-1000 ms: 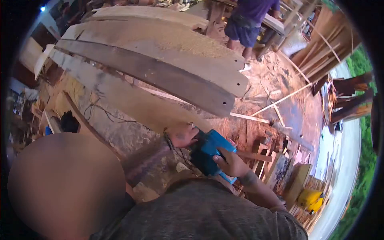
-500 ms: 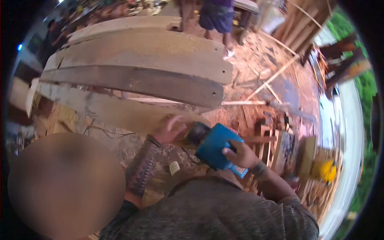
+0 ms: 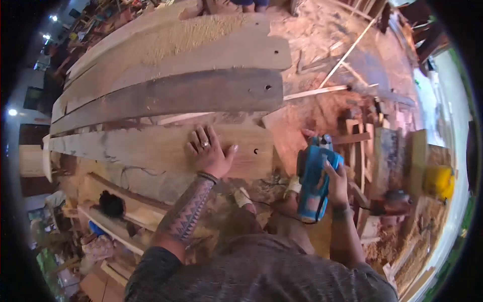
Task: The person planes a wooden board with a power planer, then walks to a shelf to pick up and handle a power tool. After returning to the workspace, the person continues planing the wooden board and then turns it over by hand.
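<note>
My left hand (image 3: 212,153), with a ring on one finger, lies on the pale wooden plank (image 3: 126,146) nearest me. Its fingers are spread, touching the wood to the left of a small dark hole. A blue power planer (image 3: 314,176) is in my right hand (image 3: 337,183), held to the right of the plank's end and apart from it. My right fingers wrap around the planer's handle, partly hidden by its body. A darker plank (image 3: 191,95) lies just beyond the pale one, and a wide plank (image 3: 216,55) strewn with shavings is farther off.
Sawdust and thin sticks (image 3: 347,55) cover the ground at the far right. Upright wood offcuts (image 3: 359,156) and a yellow container (image 3: 439,182) stand on the right. A person's legs (image 3: 249,6) show at the top. More timber (image 3: 115,229) lies at the lower left.
The planer has moved right, away from the near plank's end, and turned in my right hand. My left hand has come away from beside the planer's front and now rests flat on the plank.
</note>
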`<state>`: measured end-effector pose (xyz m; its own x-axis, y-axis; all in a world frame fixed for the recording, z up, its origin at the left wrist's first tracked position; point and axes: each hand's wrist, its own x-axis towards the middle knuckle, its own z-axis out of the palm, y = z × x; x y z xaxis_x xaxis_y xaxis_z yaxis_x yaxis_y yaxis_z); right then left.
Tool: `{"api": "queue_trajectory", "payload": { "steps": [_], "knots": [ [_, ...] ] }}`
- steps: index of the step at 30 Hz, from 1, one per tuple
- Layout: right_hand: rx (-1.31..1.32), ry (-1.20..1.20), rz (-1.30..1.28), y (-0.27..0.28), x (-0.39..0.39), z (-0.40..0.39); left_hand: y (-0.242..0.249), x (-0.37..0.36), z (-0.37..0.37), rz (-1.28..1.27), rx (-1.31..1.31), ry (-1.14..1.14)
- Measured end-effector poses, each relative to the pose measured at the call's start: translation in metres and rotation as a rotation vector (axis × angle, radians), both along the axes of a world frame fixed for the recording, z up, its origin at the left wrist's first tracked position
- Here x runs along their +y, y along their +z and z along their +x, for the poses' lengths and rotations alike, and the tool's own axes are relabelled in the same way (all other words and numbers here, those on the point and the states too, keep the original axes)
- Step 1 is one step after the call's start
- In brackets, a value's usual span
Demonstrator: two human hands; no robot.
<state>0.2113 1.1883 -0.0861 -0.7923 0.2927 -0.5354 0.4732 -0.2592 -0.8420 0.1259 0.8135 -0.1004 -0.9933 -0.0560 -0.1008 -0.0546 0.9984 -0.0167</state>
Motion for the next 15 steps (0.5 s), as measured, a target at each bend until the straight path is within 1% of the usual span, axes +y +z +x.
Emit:
{"api": "queue_trajectory", "payload": {
  "steps": [2,3,6,7,9,11,12,13,15],
  "knots": [
    [0.001,0.011,-0.048,-0.074,-0.004,-0.023,-0.004,0.001,0.001,0.0,0.025,-0.009],
    [0.02,0.005,-0.006,-0.128,-0.005,-0.031,-0.007,0.003,-0.001,-0.004,0.042,-0.017],
    [-0.017,0.055,-0.036,-0.21,-0.032,-0.05,-0.016,-0.003,-0.003,0.207,0.084,-0.049],
    [-0.016,0.112,-0.037,-0.258,-0.036,-0.045,-0.015,-0.001,-0.002,0.199,0.084,-0.057],
    [-0.138,0.152,-0.095,-0.308,-0.05,-0.036,-0.012,0.002,-0.006,0.172,0.076,-0.088],
    [-0.16,0.165,-0.315,-0.33,-0.07,-0.032,-0.019,-0.003,-0.006,0.188,0.083,-0.115],
    [-0.167,0.204,-0.279,-0.348,-0.082,-0.021,-0.019,-0.005,-0.001,0.195,0.077,-0.125],
    [-0.169,0.243,-0.241,-0.372,-0.087,-0.01,-0.023,-0.002,0.007,0.161,0.08,-0.066],
    [-0.144,0.309,-0.194,-0.406,-0.101,0.005,-0.027,0.025,0.019,0.126,0.05,0.125]
  ]
}}
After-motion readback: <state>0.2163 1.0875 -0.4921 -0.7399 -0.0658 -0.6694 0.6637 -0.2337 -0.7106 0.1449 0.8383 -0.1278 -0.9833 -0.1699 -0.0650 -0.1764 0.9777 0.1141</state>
